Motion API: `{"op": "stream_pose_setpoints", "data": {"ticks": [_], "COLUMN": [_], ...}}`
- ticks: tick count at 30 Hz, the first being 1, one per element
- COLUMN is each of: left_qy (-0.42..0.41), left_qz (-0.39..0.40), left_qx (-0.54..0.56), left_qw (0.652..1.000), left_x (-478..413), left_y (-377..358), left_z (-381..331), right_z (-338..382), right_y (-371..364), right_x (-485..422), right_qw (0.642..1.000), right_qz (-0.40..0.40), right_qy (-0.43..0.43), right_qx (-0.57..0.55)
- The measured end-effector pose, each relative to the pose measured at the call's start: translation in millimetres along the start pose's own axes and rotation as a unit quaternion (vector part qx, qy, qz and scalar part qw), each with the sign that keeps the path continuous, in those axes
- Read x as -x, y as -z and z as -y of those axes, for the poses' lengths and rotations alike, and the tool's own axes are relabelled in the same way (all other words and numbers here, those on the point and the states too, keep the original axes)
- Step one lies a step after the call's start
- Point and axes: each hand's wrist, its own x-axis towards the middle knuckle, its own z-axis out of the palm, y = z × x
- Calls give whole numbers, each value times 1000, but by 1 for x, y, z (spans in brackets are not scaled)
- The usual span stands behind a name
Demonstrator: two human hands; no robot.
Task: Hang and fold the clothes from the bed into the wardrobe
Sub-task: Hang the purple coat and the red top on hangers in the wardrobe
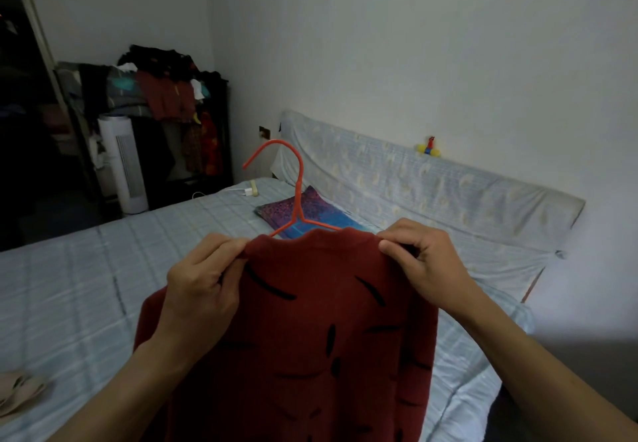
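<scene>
head view. a person holds a dark red sweater (310, 320) with black dash marks up in front of the body, above the bed (69, 286). its lower part runs out of the bottom of the frame. the left hand (203, 279) pinches the neckline on its own side between thumb and curled fingers, and the right hand (424, 258) does the same on the other side. neither hand is spread, and each has knit fabric in its grip. an orange hanger (299, 186) sits inside the garment: hook and stem rise above the collar, and the two arms pass under the fabric at the neck opening and are hidden below it. whether either hand also holds the hanger through the cloth cannot be told.

judged step: settling the shoulders of the sweater onto the hanger before it goes to the wardrobe.

likely faults from here:
- if one pinch lets go before that shoulder is seated, the hanger could tip and slip out through the neck, or the sweater could slide off one arm onto the bed
- drawing the neckline outward over the hanger's arms could stretch the knit collar
- nothing holds the hook, so the load would swing once the hands shift to it
- the long hanging body could drag on the bed during the carry

a folded blue and purple cloth (310, 206) lies on the bed just behind the hanger, and a pale item (17, 393) lies at the lower left edge. a rack piled with clothes (165, 96) stands beyond the bed's far corner
</scene>
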Motion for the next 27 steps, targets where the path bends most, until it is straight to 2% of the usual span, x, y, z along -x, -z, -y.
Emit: {"op": "stream_pose_setpoints", "data": {"ticks": [4, 15, 20, 27], "left_qy": [-7, -5, 21, 74], "left_qz": [-5, -12, 13, 59], "left_qx": [8, 46, 42, 32], "left_qw": [1000, 999, 999, 995], "left_x": [2, 10, 3, -14], "left_y": [4, -15, -14, 5], "left_z": [-4, -18, -12, -8], "right_z": [18, 44, 43, 34], "right_y": [-4, -18, -19, -20], "right_x": [-7, -17, -17, -5], "right_qw": [999, 994, 993, 995], "right_qz": [34, 22, -17, -98], "right_qy": [30, 96, 95, 29], "right_qx": [1, 35, 68, -13]}}
